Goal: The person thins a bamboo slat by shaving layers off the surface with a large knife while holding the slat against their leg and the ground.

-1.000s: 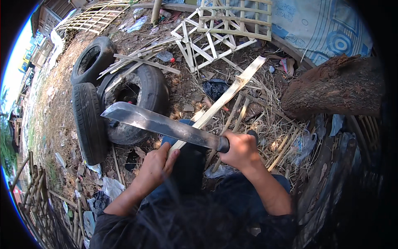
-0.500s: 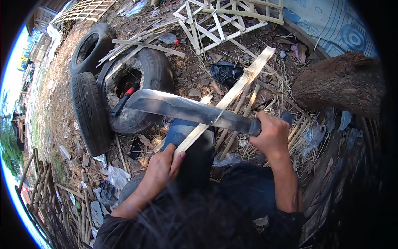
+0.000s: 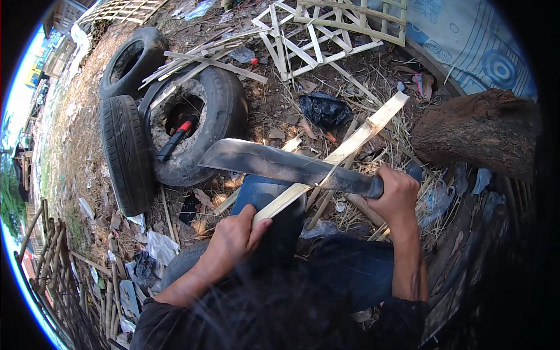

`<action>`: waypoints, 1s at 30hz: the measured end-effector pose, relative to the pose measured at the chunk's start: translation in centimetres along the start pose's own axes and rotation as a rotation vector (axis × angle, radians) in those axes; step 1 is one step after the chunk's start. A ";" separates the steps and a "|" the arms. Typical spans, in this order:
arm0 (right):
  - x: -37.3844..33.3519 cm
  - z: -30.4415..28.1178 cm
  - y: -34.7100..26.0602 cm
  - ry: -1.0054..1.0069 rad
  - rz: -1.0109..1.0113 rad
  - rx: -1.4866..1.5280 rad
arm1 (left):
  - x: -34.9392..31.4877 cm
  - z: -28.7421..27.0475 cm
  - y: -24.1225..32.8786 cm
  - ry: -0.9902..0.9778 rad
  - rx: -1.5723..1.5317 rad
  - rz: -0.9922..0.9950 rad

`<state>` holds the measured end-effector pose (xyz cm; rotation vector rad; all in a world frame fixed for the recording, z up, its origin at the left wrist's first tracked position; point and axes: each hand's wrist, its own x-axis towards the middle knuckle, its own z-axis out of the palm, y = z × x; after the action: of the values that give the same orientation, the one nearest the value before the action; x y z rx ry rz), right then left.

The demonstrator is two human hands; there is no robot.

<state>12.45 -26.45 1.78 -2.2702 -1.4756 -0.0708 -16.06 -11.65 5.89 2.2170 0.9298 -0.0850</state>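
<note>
My left hand (image 3: 236,238) is closed round the near end of a pale bamboo strip (image 3: 286,198), which slants up and away to the right over my knee. In my right hand (image 3: 395,197) is the dark handle of a machete (image 3: 280,162). Its broad blade points left and crosses over the strip, touching it near the middle. A thin curled sliver stands at the blade's edge. The strip's far part is wider, with a knot in it. Part of the strip lies hidden under the blade.
Old tyres (image 3: 224,111) stand at the left, with a red-and-black tool handle (image 3: 177,139) and bamboo strips (image 3: 201,55) on one. Woven bamboo lattices (image 3: 315,44) lie far ahead. A thick log (image 3: 475,131) is at the right, a black plastic bag (image 3: 325,109) ahead, bamboo sticks (image 3: 52,256) at lower left.
Both hands, the machete and the bamboo strip have shifted slightly to the right. The blade has also come a little nearer, still resting across the strip.
</note>
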 end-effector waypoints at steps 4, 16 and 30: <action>-0.7 0.9 -1.9 0.014 0.052 0.056 | 0.3 0.4 -0.1 0.065 0.015 0.057; -0.6 1.4 -3.7 0.022 0.090 0.141 | 0.5 0.6 0.8 0.054 0.058 -0.004; 1.0 1.2 -2.6 0.060 0.008 0.063 | 0.6 0.8 0.8 0.084 0.061 -0.002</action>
<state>10.32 -24.29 1.83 -2.2044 -1.4178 -0.0880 -14.96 -12.25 5.58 2.2904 0.9872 -0.0217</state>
